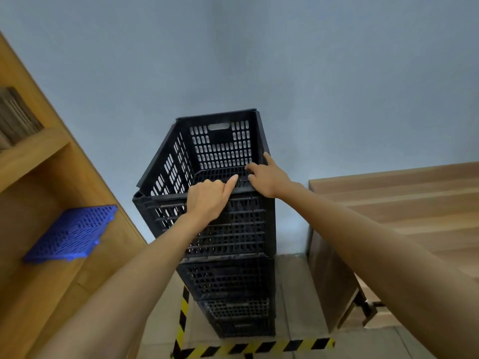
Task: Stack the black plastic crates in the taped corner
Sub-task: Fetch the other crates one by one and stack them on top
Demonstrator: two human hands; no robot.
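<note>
Top black crate (207, 161) crowns the stack (233, 286) inside the taped corner (248, 345). Left hand (207, 200) and right hand (267, 177) curl over its near rim; rigid, probably light, best gripped at rim or handle slot (219, 126).

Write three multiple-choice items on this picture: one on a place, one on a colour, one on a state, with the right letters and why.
1. Where is the blue grid panel?
A. on the shelf at left
B. inside the top crate
C. on the floor tape

2. What colours is the floor tape?
A. red and white
B. yellow and black
C. plain green

3. What is the left hand doing?
A. hanging idle
B. lying flat on the wall
C. gripping the top crate's near rim

Answers: A, the panel lies on the wooden shelf; B, the stripes show it; C, its fingers curl over the rim.
</note>
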